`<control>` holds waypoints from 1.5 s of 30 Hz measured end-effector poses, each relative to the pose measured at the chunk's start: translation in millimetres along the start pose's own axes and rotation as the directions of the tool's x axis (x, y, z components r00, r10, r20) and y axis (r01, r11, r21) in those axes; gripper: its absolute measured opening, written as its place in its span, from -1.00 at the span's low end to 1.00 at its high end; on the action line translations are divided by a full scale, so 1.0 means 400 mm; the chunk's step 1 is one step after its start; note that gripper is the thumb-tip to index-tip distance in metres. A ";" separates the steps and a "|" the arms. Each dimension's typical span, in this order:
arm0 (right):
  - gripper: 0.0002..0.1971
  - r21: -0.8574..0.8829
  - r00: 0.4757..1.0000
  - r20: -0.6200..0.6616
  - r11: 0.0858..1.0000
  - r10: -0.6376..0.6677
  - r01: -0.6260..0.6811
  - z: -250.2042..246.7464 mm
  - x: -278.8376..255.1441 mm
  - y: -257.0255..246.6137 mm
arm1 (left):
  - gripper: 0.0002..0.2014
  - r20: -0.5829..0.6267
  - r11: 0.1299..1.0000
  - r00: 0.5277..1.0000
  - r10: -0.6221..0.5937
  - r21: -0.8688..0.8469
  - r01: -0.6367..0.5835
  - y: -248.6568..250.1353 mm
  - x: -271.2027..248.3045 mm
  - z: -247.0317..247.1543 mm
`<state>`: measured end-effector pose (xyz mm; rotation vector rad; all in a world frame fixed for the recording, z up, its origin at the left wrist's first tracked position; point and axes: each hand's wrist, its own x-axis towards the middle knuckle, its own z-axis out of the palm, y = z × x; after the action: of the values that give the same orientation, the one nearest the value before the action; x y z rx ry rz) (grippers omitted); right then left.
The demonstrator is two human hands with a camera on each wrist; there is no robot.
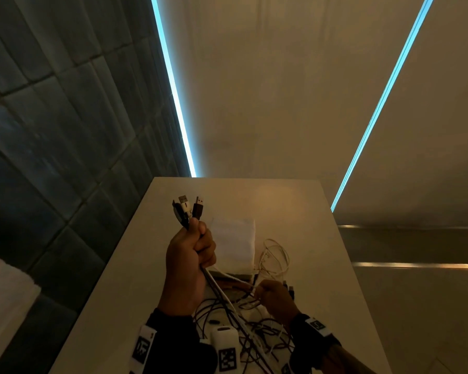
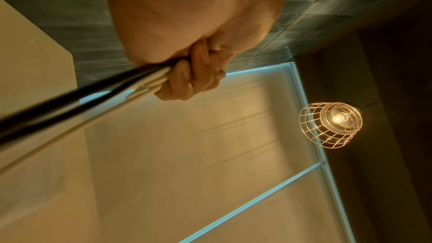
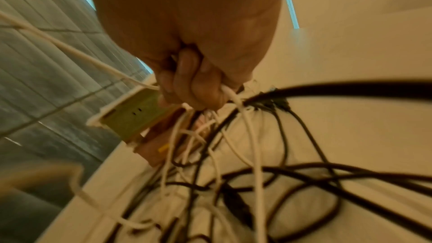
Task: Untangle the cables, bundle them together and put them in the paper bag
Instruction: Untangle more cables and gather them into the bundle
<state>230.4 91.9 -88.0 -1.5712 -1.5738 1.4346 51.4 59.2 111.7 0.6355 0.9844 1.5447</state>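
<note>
My left hand (image 1: 192,255) is raised in a fist round several black and white cables, whose USB plugs (image 1: 188,207) stick up above it; the left wrist view shows the fingers (image 2: 187,78) curled round the taut cables (image 2: 77,97). Lower right, my right hand (image 1: 270,292) grips a white cable (image 3: 233,97) and other strands above a loose tangle of black and white cables (image 1: 243,327) on the table (image 1: 135,252). A white paper bag (image 1: 234,241) lies flat just beyond the hands.
A thin white cable loop (image 1: 277,256) lies right of the bag. Under the bag's near end sits a green and brown box-like thing (image 3: 133,117). A dark tiled wall (image 1: 52,130) runs along the table's left edge. A caged lamp (image 2: 330,124) hangs overhead.
</note>
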 end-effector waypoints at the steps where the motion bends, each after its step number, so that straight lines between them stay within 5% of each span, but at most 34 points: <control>1: -0.63 0.024 0.999 -0.041 1.000 -0.012 0.013 -0.009 -0.007 -0.032 | -0.66 -0.017 0.999 1.000 -0.004 0.034 0.005 0.002 0.000 -0.001; 4: -0.74 0.206 0.990 -0.092 0.971 -0.103 0.120 -0.045 -0.042 -0.173 | -0.66 -0.079 0.983 0.996 -0.034 0.180 0.048 -0.012 0.002 0.003; 8: -0.81 0.415 0.934 0.021 0.853 -0.356 0.316 -0.085 -0.115 -0.364 | -0.67 -0.153 0.935 0.988 -0.028 0.346 0.080 -0.038 -0.001 0.017; 13: -0.87 0.508 0.877 0.201 0.812 -0.437 0.288 -0.095 -0.179 -0.442 | -0.63 -0.078 0.993 0.993 -0.092 0.065 0.097 -0.014 -0.012 0.037; 18: -0.87 0.507 0.898 0.267 0.843 -0.351 0.179 -0.072 -0.155 -0.365 | -0.66 0.087 0.961 0.995 -0.049 -0.269 0.071 0.012 -0.007 0.032; 22: -0.84 0.494 0.919 0.238 0.854 -0.314 0.164 -0.050 -0.097 -0.262 | -0.68 0.096 0.971 0.995 -0.007 -0.236 0.030 0.006 -0.009 0.026; 27: -0.73 0.250 0.932 0.151 0.925 -0.330 0.287 -0.036 -0.057 -0.146 | -0.67 0.091 0.980 0.996 0.011 -0.197 0.008 0.014 -0.010 0.013; 40: -0.64 0.097 0.988 0.105 0.990 -0.117 0.107 -0.006 -0.033 0.050 | -0.68 0.092 0.990 0.995 0.025 -0.138 -0.012 0.033 -0.019 0.009; 45: -0.62 0.083 1.000 -0.009 0.996 -0.014 0.015 0.007 -0.022 0.000 | -0.68 0.024 1.000 1.000 0.009 -0.009 -0.009 0.022 -0.010 0.004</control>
<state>229.8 82.8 -86.3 -1.5133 -1.4979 1.4641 49.0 55.7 120.5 0.6510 0.9572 1.5454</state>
